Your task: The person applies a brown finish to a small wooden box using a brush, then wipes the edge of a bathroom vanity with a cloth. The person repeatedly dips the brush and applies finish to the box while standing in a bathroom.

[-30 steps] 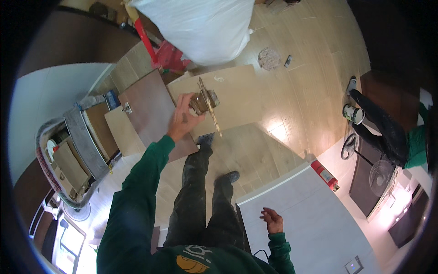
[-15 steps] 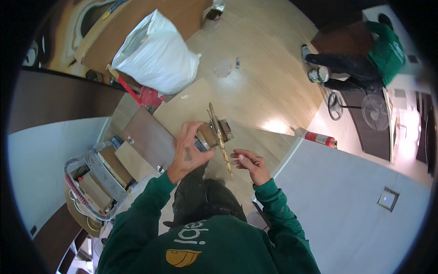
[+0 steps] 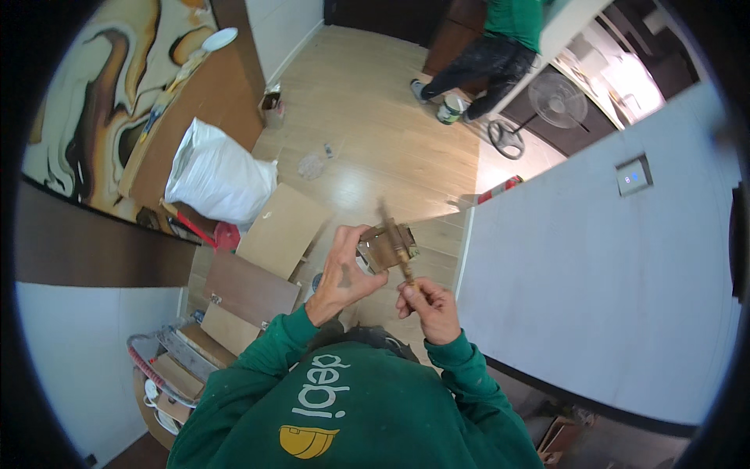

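Observation:
My left hand [image 3: 344, 270] is curled round a small brown, box-like container [image 3: 380, 252], its thumb on the near side and its fingers on the far side. Across the top of this container lies a long, thin, stained stick [image 3: 400, 248], blurred by motion at its far end. The near end of the stick is pinched between the thumb and fingers of my right hand [image 3: 431, 309]. What is inside the container cannot be made out.
A white sack [image 3: 219, 172] stands at left beside a red-handled tool [image 3: 195, 224]. Boards [image 3: 285, 227] lie on the floor near a crate of materials [image 3: 176, 367]. At right is a pale panel [image 3: 586, 289]. A person in green [image 3: 512, 31] stands far off by a bucket [image 3: 451, 109] and a fan [image 3: 558, 100].
My right hand has closed on the near end of the stick, having been apart from it. My view has shifted, bringing the wall panel and far room more into sight.

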Action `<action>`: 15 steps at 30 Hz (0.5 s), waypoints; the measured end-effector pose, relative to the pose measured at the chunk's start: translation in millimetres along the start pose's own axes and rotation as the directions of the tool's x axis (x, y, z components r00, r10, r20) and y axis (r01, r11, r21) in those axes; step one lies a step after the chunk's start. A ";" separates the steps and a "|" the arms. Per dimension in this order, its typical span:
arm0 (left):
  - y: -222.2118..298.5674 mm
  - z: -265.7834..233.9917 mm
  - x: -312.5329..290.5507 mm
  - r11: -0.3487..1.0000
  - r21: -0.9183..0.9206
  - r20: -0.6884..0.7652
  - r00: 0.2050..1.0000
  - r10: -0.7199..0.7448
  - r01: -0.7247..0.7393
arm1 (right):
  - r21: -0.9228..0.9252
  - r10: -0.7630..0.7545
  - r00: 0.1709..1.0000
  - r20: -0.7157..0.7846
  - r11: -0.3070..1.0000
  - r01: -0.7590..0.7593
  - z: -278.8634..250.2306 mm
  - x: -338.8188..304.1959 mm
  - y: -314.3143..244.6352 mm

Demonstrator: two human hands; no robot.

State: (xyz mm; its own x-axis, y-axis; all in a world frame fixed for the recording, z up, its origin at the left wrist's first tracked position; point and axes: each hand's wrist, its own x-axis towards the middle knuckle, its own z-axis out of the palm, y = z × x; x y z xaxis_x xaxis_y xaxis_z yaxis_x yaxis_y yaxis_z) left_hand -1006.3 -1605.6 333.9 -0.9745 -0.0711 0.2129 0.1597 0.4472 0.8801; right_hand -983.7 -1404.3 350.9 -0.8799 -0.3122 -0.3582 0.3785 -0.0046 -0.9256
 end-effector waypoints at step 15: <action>120.6 90.6 -45.7 0.970 -0.058 0.391 0.889 0.238 -0.234 | 0.591 0.061 0.950 -0.306 0.795 0.139 -109.1 -91.6 40.9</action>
State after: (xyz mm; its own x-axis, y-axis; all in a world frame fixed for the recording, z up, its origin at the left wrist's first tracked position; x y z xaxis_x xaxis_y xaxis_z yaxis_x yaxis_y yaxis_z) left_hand -956.8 -1467.6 391.9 -0.8901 0.3915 0.2334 0.3926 0.3985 0.8289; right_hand -918.9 -1272.2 332.5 -0.9009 -0.0067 -0.4339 0.3480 -0.6084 -0.7133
